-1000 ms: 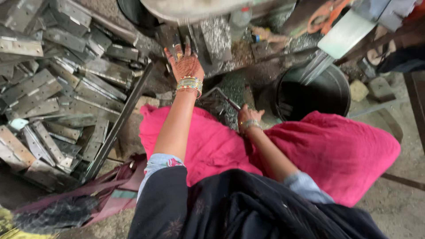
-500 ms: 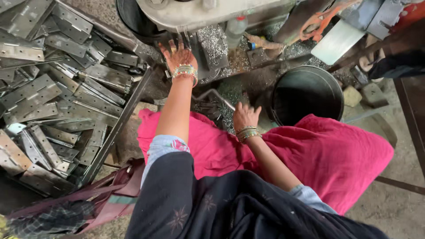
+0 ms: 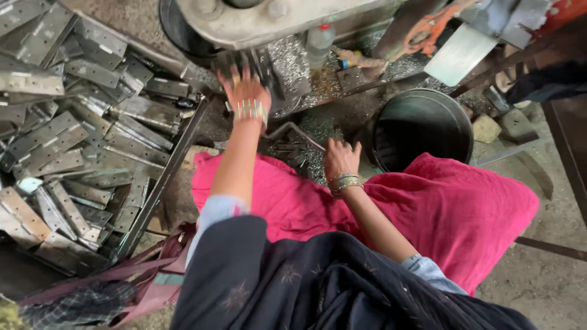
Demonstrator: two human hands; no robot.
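Note:
My left hand (image 3: 244, 93), with bangles at the wrist, reaches forward under the grey machine body (image 3: 275, 21). Its fingers are spread and blurred by motion over a dark metal part there. My right hand (image 3: 340, 157), also with bangles, lies closer to me at the front edge of the pink cloth (image 3: 465, 208) on my lap. Its fingers are apart and touch small dark metal pieces (image 3: 293, 156) among shiny metal shavings (image 3: 318, 131). Neither hand visibly grips anything.
A large heap of flat grey metal plates (image 3: 73, 140) fills the left side, bordered by a long dark metal bar (image 3: 162, 183). A black bucket (image 3: 422, 125) stands at the right of my right hand. A plastic bottle (image 3: 319, 43) and an orange-handled tool (image 3: 428, 30) lie by the machine.
My left hand has stretched further forward under the machine. My right hand stayed at the front of my lap, shifting only slightly. The view has tilted forward.

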